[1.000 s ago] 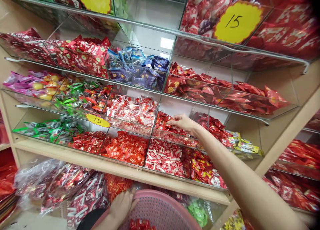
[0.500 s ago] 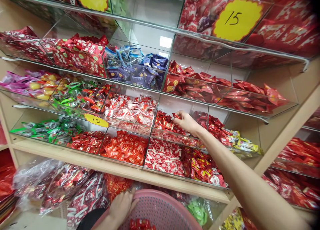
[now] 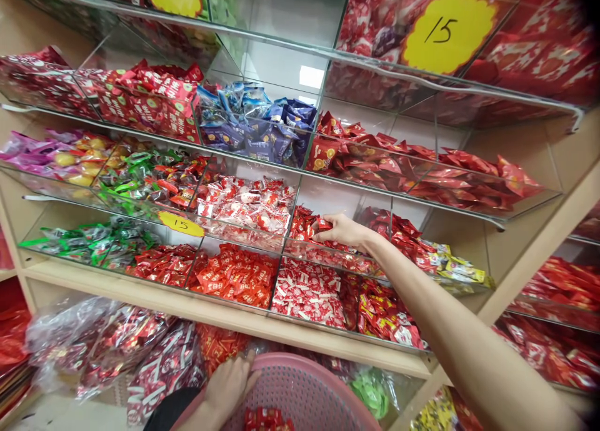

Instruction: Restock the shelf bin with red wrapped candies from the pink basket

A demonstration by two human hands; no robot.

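My left hand [image 3: 228, 384] grips the rim of a pink perforated plastic basket [image 3: 304, 381] at the bottom of the view, its fingers over the edge. A small heap of red-wrapped candies [image 3: 267, 418] lies in the basket. My right hand [image 3: 344, 231] reaches into a clear-fronted bin of red-wrapped candies [image 3: 304, 222] on a middle shelf. Thumb and fingers are curled together, with red wrappers showing between them; how many pieces they hold is hidden.
Clear panels [image 3: 335, 253] front the candy bins. A bin of red-and-white candies [image 3: 307, 293] sits below my right hand, with orange-red ones [image 3: 237, 275] to its left. Yellow price signs [image 3: 450, 31] hang above. Bulk plastic bags [image 3: 164, 368] lie under the shelf, left of the basket.
My right hand has shifted slightly left and down in the bin, its fingers deeper among the red candies. The left hand and basket have stayed nearly still.
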